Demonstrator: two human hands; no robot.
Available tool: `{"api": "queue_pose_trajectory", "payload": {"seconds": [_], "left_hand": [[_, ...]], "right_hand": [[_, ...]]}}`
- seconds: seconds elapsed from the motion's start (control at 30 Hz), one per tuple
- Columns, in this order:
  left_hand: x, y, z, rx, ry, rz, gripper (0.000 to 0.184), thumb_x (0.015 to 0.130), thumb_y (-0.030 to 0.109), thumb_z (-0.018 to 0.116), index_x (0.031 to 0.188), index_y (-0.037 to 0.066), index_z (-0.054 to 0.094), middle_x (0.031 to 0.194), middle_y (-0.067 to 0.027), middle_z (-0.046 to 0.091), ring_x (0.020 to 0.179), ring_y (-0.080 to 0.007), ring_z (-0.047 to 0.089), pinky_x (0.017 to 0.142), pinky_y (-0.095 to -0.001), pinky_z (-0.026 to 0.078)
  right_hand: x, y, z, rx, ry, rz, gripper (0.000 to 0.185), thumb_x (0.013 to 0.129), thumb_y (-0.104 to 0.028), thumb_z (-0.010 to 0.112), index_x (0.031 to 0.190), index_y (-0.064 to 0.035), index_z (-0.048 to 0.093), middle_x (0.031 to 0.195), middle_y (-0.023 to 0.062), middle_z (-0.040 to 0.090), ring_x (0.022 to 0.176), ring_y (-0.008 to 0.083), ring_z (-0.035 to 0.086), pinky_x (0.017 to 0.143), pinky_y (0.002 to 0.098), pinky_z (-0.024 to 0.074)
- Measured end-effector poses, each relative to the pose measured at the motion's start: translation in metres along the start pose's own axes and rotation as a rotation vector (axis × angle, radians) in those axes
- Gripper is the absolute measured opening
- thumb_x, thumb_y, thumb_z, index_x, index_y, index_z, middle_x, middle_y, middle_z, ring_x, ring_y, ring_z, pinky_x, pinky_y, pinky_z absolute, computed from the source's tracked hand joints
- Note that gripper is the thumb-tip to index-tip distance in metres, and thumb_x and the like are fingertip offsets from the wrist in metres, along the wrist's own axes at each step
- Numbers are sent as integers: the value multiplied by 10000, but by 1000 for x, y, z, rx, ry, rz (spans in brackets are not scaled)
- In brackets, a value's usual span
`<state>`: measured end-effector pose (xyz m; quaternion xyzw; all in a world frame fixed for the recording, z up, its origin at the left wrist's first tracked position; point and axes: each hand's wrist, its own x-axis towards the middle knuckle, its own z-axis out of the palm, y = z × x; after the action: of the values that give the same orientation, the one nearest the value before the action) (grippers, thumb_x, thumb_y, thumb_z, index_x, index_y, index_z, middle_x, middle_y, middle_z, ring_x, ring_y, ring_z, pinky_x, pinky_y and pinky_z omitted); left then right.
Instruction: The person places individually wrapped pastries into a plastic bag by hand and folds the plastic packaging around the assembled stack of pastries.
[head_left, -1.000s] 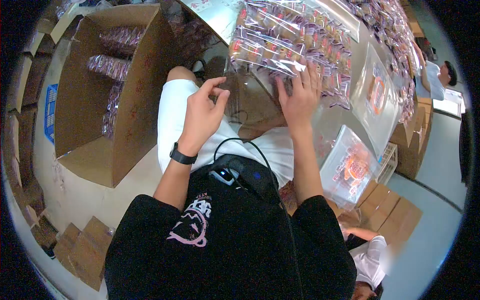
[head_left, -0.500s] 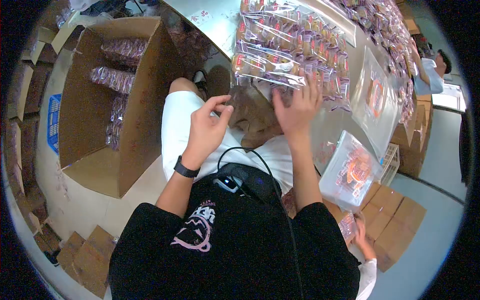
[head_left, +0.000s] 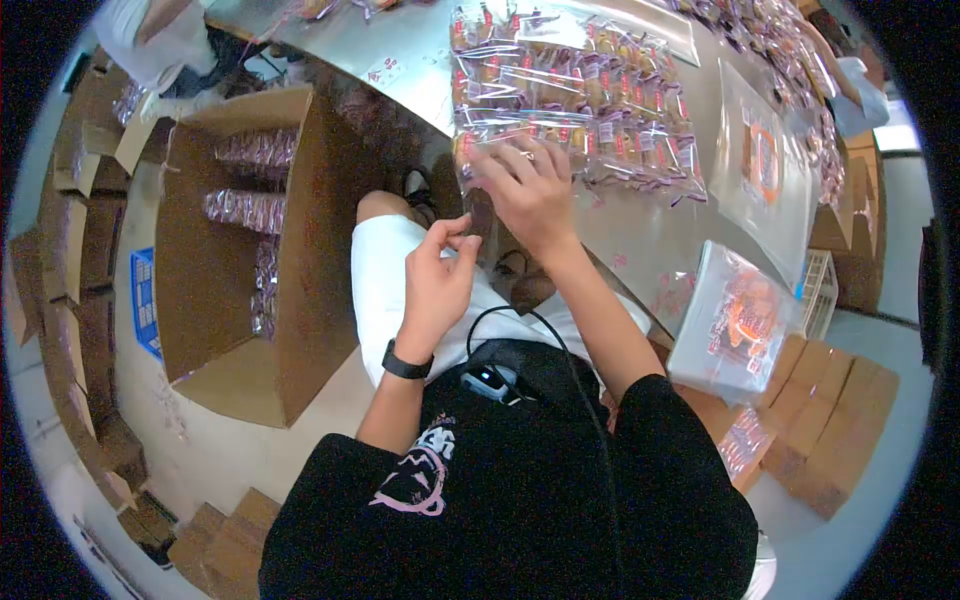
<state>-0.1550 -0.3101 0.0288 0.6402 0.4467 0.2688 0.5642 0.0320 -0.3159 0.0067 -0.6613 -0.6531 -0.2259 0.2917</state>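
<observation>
A large clear plastic bag (head_left: 625, 95) full of small wrapped cakes in rows lies on the metal table. My right hand (head_left: 530, 195) rests over its near left corner, fingers apart and slightly bent on the film. Below that corner, my left hand (head_left: 440, 270) pinches what looks like the loose end of the same bag between thumb and fingers. The film is thin and see-through, so its exact edge is hard to make out. A dark watch (head_left: 407, 360) is on my left wrist.
On my left stands an open cardboard box (head_left: 300, 270) with several packs inside. Flat printed bags (head_left: 735, 320) are stacked at the table's right edge, and another bag (head_left: 750, 165) lies beyond. More wrapped cakes (head_left: 790, 70) are heaped at the far right. A blue crate (head_left: 146, 300) sits behind the box.
My right hand has moved left and up onto the filled bag's corner. My left hand stays at the loose film, its fingers closer together. The whole view has shifted slightly.
</observation>
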Motion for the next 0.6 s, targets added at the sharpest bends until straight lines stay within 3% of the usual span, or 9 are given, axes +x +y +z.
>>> {"api": "queue_pose_trajectory", "payload": {"seconds": [0.13, 0.17, 0.37, 0.47, 0.5, 0.6], "left_hand": [[-3, -6, -5, 132, 61, 71, 264, 978, 102, 685, 1223, 4, 702, 803, -69, 699, 508, -49, 474, 491, -256, 374], [-2, -6, -8, 162, 62, 66, 264, 976, 104, 687, 1220, 4, 704, 806, -73, 699, 504, -54, 471, 493, -256, 374], [6, -9, -11, 213, 78, 94, 269, 968, 107, 697, 1220, 15, 717, 811, -52, 701, 532, -48, 443, 509, -244, 367], [9, -16, -13, 163, 69, 89, 257, 978, 107, 698, 1221, 26, 723, 819, -12, 704, 561, -28, 432, 509, -216, 347], [9, -18, -16, 125, 49, 49, 256, 985, 109, 696, 1226, 27, 720, 824, -8, 704, 564, -24, 441, 508, -211, 348], [7, -16, -22, -40, -10, -54, 268, 1025, 135, 662, 1269, 29, 689, 891, -21, 722, 602, -29, 530, 508, -201, 416]], "right_hand": [[3, -4, 18, -121, 176, 40, 297, 835, -209, 713, 1109, -301, 783, 1211, 1, 751, 1137, 287, 696, 998, 473, 496], [3, -5, 21, -136, 194, 42, 302, 849, -195, 696, 1115, -308, 786, 1233, 22, 753, 1121, 316, 711, 998, 494, 494], [7, -2, 20, -57, 126, 91, 356, 878, -197, 687, 1211, -305, 755, 1288, 26, 730, 1167, 299, 693, 1040, 487, 464], [4, -4, 1, 83, -18, 102, 369, 889, -291, 708, 1257, -287, 736, 1372, 47, 683, 1238, 296, 652, 1076, 506, 435], [-1, -7, -10, 32, -79, 95, 407, 902, -377, 713, 1295, -269, 713, 1450, 68, 625, 1317, 303, 591, 1155, 536, 365], [-18, 17, -61, 61, -223, 219, 400, 934, -404, 687, 1292, -227, 700, 1470, 97, 600, 1384, 304, 525, 1228, 551, 269]]}}
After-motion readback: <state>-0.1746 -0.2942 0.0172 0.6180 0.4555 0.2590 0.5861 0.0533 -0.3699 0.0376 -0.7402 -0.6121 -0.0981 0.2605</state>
